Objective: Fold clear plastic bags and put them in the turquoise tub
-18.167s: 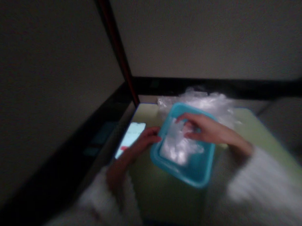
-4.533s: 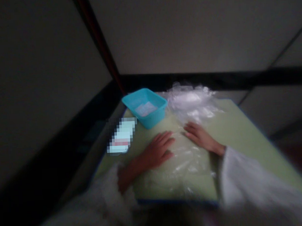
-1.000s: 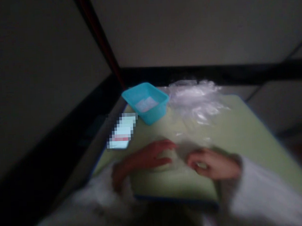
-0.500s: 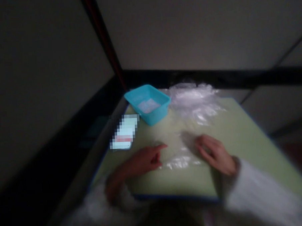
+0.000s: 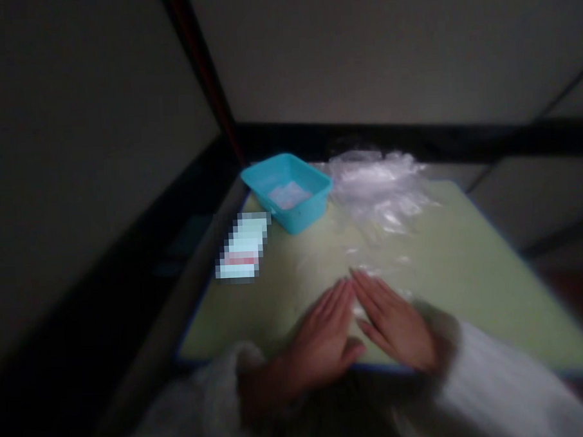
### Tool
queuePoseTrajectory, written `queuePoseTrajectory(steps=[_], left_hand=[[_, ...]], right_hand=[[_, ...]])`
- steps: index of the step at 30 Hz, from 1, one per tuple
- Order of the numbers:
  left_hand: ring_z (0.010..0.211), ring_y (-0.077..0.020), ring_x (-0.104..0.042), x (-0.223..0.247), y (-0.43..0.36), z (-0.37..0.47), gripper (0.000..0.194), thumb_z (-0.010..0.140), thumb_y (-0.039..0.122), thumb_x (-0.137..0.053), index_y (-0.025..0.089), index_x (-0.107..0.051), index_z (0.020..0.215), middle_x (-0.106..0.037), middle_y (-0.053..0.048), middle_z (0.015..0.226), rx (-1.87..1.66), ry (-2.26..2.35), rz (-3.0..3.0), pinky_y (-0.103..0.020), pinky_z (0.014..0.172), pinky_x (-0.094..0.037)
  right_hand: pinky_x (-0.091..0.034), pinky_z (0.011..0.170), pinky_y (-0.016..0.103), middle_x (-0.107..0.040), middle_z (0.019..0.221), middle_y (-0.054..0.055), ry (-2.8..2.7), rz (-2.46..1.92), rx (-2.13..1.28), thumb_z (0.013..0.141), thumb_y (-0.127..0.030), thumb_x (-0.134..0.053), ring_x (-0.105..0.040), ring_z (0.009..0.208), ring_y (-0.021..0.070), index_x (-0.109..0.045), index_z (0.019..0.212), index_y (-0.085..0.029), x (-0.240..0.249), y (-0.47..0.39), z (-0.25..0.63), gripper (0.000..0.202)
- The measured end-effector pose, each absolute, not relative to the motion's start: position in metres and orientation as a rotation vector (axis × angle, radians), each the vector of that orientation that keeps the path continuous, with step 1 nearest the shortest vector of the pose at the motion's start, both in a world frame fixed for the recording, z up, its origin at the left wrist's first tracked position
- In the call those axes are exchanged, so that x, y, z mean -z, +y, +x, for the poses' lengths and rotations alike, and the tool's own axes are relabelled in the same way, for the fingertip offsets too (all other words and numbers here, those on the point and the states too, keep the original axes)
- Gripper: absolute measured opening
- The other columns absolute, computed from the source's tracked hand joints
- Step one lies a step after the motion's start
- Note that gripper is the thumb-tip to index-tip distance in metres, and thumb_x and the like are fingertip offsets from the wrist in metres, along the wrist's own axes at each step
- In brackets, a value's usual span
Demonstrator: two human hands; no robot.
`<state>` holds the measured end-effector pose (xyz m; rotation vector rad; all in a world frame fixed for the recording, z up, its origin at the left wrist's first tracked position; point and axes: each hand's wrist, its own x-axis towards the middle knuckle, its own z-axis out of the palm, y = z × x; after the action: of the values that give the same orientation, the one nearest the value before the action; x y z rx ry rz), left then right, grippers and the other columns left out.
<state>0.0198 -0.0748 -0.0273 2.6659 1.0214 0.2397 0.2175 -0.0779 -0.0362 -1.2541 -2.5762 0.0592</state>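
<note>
A clear plastic bag [image 5: 371, 261] lies flat on the pale yellow-green table [image 5: 463, 288], its outline faint apart from a few shiny creases. My left hand [image 5: 325, 336] rests on the near part of the bag, fingers stretched out and palm down. Beside it my right hand [image 5: 395, 320] also lies flat with fingers extended, its fingertips meeting those of the left. Both hands partly cover the bag, and neither grips anything.
A turquoise plastic basket [image 5: 304, 218] at the back left holds whitish pieces [image 5: 289, 194]. To its right is a loose pile of clear plastic bags [image 5: 381, 182]. A blurred-out bright phone-like screen [image 5: 244, 246] lies near the left edge. Walls stand behind and to the left.
My hands have come together from either side of the bag. The left has unfolded from a pointing finger, the right from a curled shape; both now lie flat, closer to me.
</note>
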Motion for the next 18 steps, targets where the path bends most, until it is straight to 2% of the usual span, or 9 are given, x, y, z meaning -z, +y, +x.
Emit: queuePoseTrajectory(steps=[5, 13, 18], left_hand=[[0.143, -0.0256, -0.007, 0.031, -0.074, 0.011, 0.076, 0.088, 0.048, -0.045, 0.008, -0.016, 0.146, -0.012, -0.015, 0.154, -0.222, 1.032, 2.709, -0.041, 0.116, -0.015], [0.143, -0.0256, -0.008, 0.029, -0.076, -0.005, 0.065, 0.091, 0.043, -0.043, 0.014, -0.022, 0.145, -0.016, -0.011, 0.154, -0.252, 1.009, 2.747, -0.043, 0.116, -0.016], [0.143, -0.0263, -0.005, 0.026, -0.074, -0.01, 0.067, 0.091, 0.044, -0.044, 0.014, -0.019, 0.146, -0.012, -0.013, 0.154, -0.252, 0.974, 2.703, -0.044, 0.115, -0.017]], right_hand=[[-0.029, 0.11, 0.048, -0.021, 0.152, 0.016, -2.571, -1.234, -0.043, 0.092, -0.039, -0.042, -0.017, 0.141, 0.0256, -0.017, 0.147, -0.008, 0.039, -0.078, 0.22, 0.068], [-0.029, 0.11, 0.047, -0.021, 0.152, 0.016, -2.583, -1.225, -0.049, 0.092, -0.039, -0.042, -0.017, 0.14, 0.0256, -0.015, 0.148, -0.009, 0.037, -0.077, 0.221, 0.068], [-0.031, 0.11, 0.047, -0.019, 0.153, 0.017, -2.552, -1.268, -0.084, 0.092, -0.04, -0.043, -0.017, 0.14, 0.0261, -0.013, 0.148, -0.008, 0.035, -0.076, 0.221, 0.071]])
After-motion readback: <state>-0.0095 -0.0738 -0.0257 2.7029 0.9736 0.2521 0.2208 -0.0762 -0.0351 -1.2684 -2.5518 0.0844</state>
